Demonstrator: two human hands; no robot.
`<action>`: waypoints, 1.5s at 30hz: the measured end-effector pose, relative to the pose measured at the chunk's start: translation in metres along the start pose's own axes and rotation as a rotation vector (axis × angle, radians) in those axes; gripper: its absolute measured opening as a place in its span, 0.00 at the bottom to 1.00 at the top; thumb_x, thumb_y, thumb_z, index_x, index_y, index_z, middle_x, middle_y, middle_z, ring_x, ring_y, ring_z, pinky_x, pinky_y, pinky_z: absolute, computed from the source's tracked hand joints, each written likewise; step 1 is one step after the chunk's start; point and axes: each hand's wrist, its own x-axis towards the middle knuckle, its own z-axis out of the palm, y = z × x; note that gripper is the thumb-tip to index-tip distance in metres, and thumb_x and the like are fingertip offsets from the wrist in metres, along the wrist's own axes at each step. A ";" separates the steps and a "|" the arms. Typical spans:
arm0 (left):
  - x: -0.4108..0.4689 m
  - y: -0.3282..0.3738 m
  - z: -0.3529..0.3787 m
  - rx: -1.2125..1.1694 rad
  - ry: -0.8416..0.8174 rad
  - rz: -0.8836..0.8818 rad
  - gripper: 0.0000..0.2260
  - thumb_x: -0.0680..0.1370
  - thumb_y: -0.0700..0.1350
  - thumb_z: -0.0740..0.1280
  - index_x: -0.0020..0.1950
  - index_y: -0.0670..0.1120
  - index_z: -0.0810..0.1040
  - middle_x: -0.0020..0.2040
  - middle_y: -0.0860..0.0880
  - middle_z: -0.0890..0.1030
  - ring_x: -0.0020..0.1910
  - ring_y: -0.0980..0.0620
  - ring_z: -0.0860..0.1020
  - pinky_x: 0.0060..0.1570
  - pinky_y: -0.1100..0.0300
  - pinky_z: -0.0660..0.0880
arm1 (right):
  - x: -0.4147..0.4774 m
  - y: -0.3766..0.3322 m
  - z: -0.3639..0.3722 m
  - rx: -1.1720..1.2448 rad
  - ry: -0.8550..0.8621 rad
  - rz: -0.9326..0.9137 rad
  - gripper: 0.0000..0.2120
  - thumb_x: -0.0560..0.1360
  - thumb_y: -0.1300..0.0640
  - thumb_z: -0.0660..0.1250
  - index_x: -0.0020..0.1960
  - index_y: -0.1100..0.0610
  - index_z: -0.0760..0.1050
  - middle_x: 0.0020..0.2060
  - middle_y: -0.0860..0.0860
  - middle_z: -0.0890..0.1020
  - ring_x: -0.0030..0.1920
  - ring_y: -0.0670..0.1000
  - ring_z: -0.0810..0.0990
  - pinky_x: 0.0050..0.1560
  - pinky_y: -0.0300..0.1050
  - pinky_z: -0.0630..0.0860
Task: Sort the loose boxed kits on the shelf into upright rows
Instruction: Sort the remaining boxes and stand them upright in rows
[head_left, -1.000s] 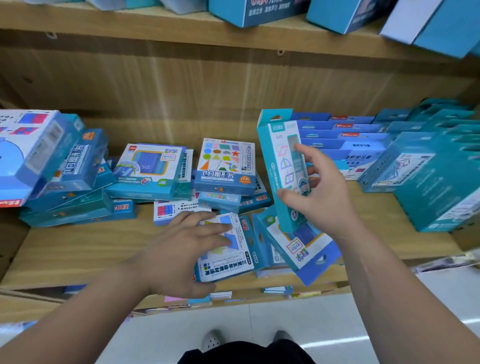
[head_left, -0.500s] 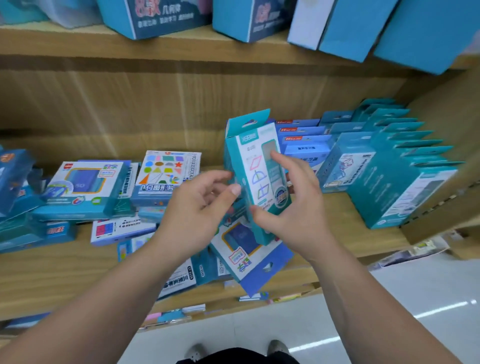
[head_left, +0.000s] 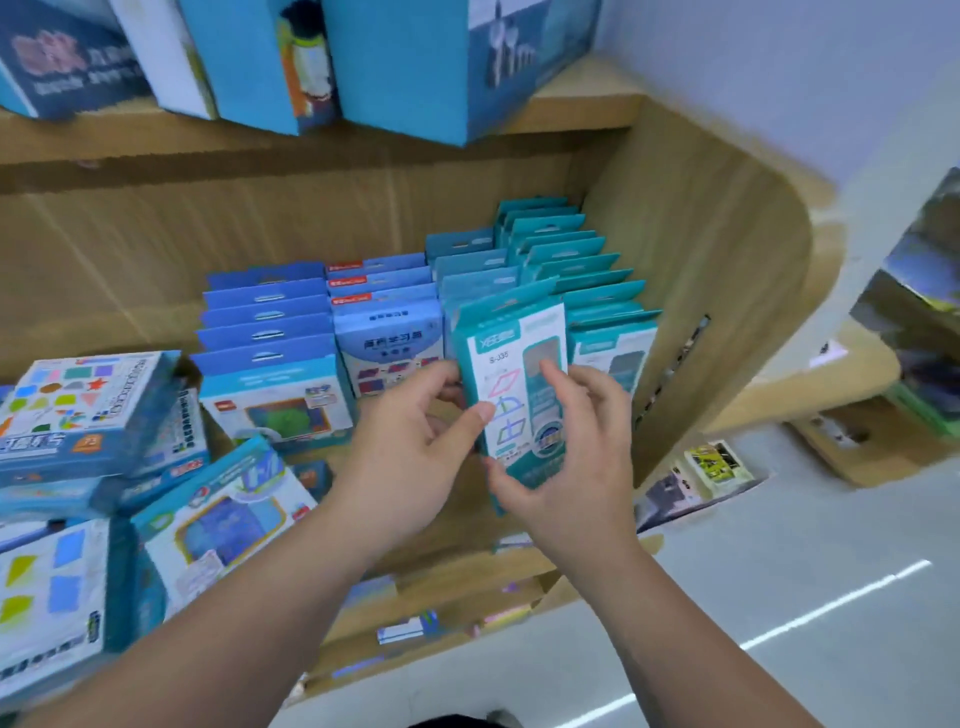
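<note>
Both hands are on one box here. The left hand (head_left: 415, 447) pinches the teal kit (head_left: 511, 374) by its left edge, thumb on the front and fingers tucked behind. The right hand (head_left: 566, 467) grips the lower right side, fingers laid across the front and thumb at the bottom edge. The kit is held upright, right in front of the teal row (head_left: 571, 249), which sits at 12 to 1 o'clock from the hands. At 11 o'clock there's a light blue row (head_left: 384, 322), and at 10 o'clock a darker blue row (head_left: 265, 317), both standing upright too. Out at 9 o'clock a loose pile (head_left: 93, 410) lies flat and crooked, with more boxes at 8 o'clock.

All of it sits on a wooden shelf (head_left: 457, 525) with a wood-grain back panel (head_left: 208, 223) and a rounded side panel (head_left: 701, 260) at 2 o'clock. An upper shelf (head_left: 571, 104) at 12 holds bigger blue boxes. The grey floor (head_left: 779, 571) shows at 4 o'clock. A lower shelf (head_left: 415, 597) at 6 has some small items, too blurry to make out.
</note>
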 end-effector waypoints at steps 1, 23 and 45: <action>0.002 0.001 0.014 0.017 -0.007 0.003 0.12 0.78 0.40 0.70 0.53 0.59 0.79 0.46 0.57 0.83 0.34 0.47 0.81 0.35 0.54 0.79 | -0.002 0.011 -0.006 -0.010 0.021 0.005 0.40 0.63 0.47 0.77 0.71 0.55 0.68 0.65 0.56 0.68 0.67 0.55 0.71 0.66 0.51 0.73; 0.019 -0.017 0.113 0.184 0.231 -0.032 0.08 0.75 0.43 0.74 0.51 0.49 0.77 0.42 0.53 0.82 0.34 0.56 0.81 0.38 0.57 0.79 | -0.026 0.082 -0.033 -0.181 -0.222 -0.044 0.38 0.71 0.56 0.71 0.78 0.61 0.61 0.78 0.62 0.56 0.77 0.61 0.57 0.76 0.56 0.60; -0.055 -0.026 -0.045 0.525 0.409 -0.044 0.07 0.76 0.45 0.72 0.53 0.51 0.80 0.47 0.56 0.80 0.43 0.59 0.78 0.43 0.70 0.71 | -0.005 -0.006 0.033 0.196 -0.347 -0.241 0.16 0.75 0.52 0.67 0.62 0.56 0.79 0.56 0.51 0.75 0.57 0.53 0.75 0.59 0.44 0.72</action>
